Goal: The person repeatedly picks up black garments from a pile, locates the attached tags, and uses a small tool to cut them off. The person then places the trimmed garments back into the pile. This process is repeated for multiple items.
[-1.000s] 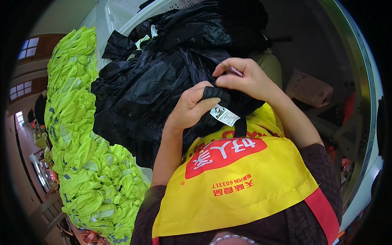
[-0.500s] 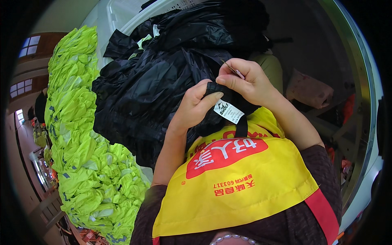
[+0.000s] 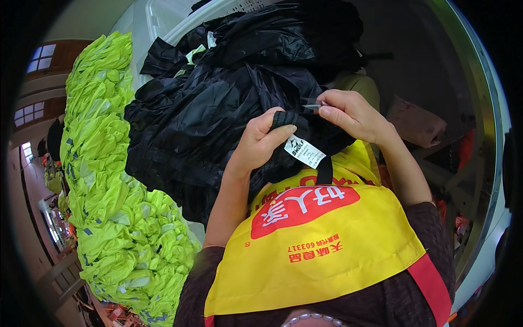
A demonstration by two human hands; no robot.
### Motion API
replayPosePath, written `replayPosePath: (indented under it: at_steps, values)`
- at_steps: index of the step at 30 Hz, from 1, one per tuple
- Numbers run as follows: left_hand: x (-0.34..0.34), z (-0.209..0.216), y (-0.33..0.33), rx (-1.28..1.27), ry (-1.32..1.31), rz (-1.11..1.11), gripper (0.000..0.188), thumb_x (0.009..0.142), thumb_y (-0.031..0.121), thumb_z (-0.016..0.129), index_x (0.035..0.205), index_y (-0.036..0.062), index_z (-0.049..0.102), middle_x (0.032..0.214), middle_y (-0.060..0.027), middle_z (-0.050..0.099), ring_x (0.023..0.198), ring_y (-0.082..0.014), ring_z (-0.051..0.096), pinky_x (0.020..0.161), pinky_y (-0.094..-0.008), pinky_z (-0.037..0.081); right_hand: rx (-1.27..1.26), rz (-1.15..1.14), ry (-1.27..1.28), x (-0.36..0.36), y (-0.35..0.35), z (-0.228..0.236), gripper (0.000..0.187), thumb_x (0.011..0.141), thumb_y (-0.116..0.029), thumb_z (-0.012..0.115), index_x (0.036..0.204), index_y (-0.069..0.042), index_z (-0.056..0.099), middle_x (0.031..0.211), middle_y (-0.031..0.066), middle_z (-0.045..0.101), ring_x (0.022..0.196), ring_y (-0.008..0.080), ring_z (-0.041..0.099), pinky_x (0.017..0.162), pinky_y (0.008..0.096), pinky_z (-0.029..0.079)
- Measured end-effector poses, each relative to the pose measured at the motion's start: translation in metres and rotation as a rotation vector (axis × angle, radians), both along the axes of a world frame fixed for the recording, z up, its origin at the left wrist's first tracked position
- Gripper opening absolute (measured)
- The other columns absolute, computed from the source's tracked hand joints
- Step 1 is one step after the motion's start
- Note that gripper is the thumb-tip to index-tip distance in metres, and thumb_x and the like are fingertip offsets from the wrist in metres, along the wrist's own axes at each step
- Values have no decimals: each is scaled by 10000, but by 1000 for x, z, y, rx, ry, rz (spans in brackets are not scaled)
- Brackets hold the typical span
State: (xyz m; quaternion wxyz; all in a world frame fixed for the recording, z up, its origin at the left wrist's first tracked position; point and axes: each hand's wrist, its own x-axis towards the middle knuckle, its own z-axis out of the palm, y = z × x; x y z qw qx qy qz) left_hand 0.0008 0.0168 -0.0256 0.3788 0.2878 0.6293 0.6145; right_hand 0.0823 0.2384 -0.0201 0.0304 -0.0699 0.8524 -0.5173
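At the far left, two windows (image 3: 41, 58) sit in a brown surround; to their right, a tall pile of fluorescent yellow-green garments (image 3: 106, 185), crumpled and carrying grey patches, extends from the upper left to the lower edge; right of the pile's upper end, a white basket (image 3: 188, 26) shows its rim and a perforated wall; black cloth (image 3: 283, 38) lies heaped against it.

The black garment (image 3: 185, 125) spreads across the centre, right of the green pile and in front of the heaped cloth; its gathered edge is gripped by the left hand (image 3: 259, 141), thumb on top, fingers closed and partly hidden beneath; a white label (image 3: 304, 151) projects from this edge, just below the left thumb, printed face up; a black strap (image 3: 325, 171) lies to the label's lower right, above the yellow apron (image 3: 283, 278) with its red panel.

The right hand (image 3: 354, 114) is positioned right of the left hand, apart from it; thumb and fingers are closed on a small metal tool (image 3: 311, 103), tips directed left over the black cloth; contact between tips and cloth cannot be determined; an olive item (image 3: 360, 86) lies behind this hand; farther right, a pale bag (image 3: 417, 121) rests in shadow, inside a curved metal frame (image 3: 485, 109).
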Motion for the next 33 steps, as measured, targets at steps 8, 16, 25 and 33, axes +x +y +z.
replayPosePath:
  at_steps: [8,16,25,33]
  values:
    - [-2,4,2,-8,30,-71,76,842,51,578,901,3,576,753,35,504,667,-38,440,602,-188,355,139,130,116,-8,-1,0,383,882,-380,484,851,-12,582,716,127,550,631,257,539,556,335,414]
    - [-1,-2,3,18,97,-94,203,842,49,580,1038,-4,586,832,8,530,688,-52,466,618,-198,372,104,147,175,-14,-9,-5,432,890,-415,462,846,-9,603,716,131,569,629,269,561,561,348,432]
    - [-1,1,4,-13,115,-117,99,835,38,578,920,-12,590,781,5,504,669,-54,461,605,-199,373,53,148,144,-16,-11,-9,441,909,-400,429,815,-11,612,695,130,579,625,273,567,562,344,439]
    - [-1,-3,3,4,108,-126,86,831,30,577,904,-14,589,777,5,502,669,-64,478,605,-203,380,-296,-135,-70,-14,-21,-7,286,843,-285,583,866,-2,618,684,39,543,598,114,495,546,241,393]
